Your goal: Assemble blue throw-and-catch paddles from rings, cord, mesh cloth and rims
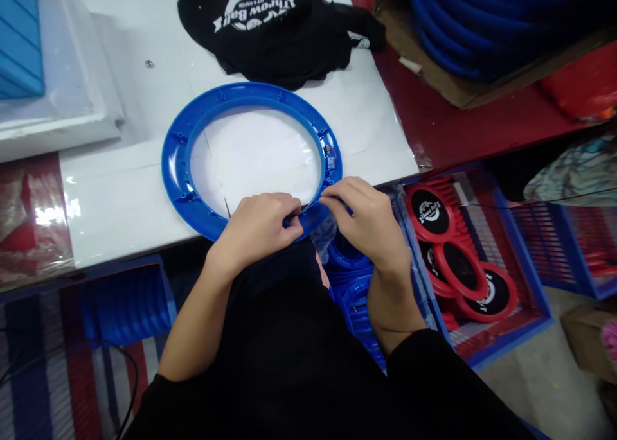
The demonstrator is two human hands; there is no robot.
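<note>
Centrally, left hand [258, 225] and right hand [364, 218] pinching near edge of large blue plastic ring [176, 157] on white tabletop [120, 196]. Best kept flat, fingertips close together.

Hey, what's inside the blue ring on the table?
Inside the blue ring only the bare white table shows. The left hand and right hand cover the ring's near edge, so whatever they pinch there is hidden. A small dark part sits on its right rim.

Ring's [250, 157] near rim under hands

Head view, down, close above table [120, 196]
</note>
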